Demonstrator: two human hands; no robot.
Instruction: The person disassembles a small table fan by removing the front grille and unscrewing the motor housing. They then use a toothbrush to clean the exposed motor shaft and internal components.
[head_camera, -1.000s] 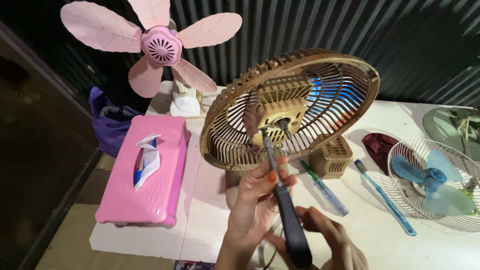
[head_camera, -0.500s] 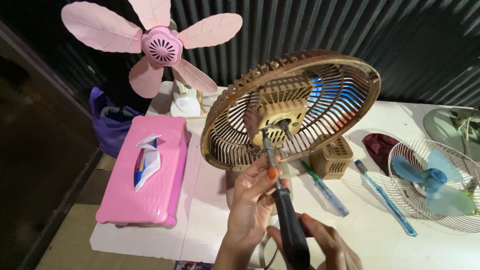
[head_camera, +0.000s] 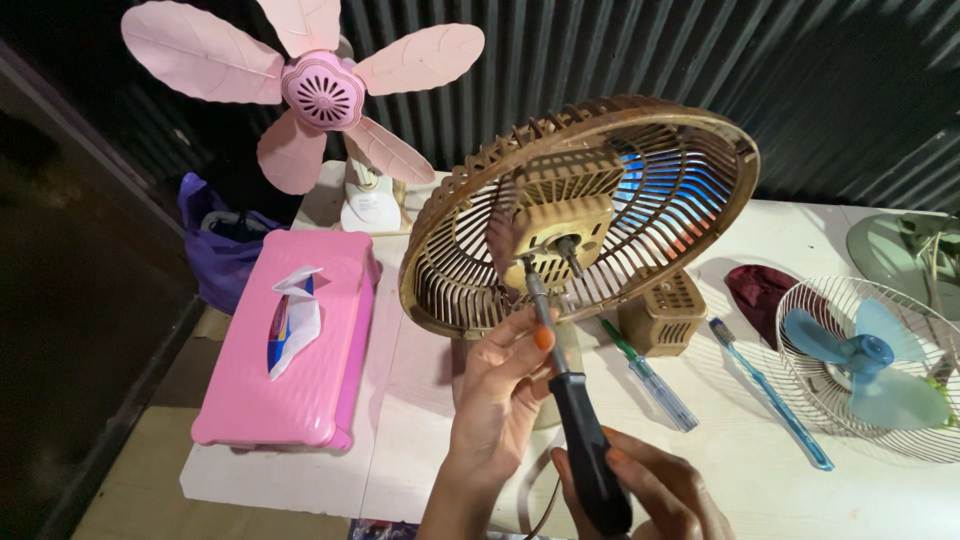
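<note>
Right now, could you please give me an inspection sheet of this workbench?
Surface: white table, lit from above.
Job's things: brown fan tilted, its back grille facing the camera; black-handled screwdriver with its tip at the motor housing.
Clutter: pink box with a wrapper on top, pink fan, blue fan in a white cage, green screwdriver, blue screwdriver, dark red cloth, purple bag.
Grippers: left hand steadies the screwdriver shaft; right hand grips its handle.
Cables: one thin cord between the wrists.
Surroundings: dark corrugated wall behind; floor to the left in shadow.
</note>
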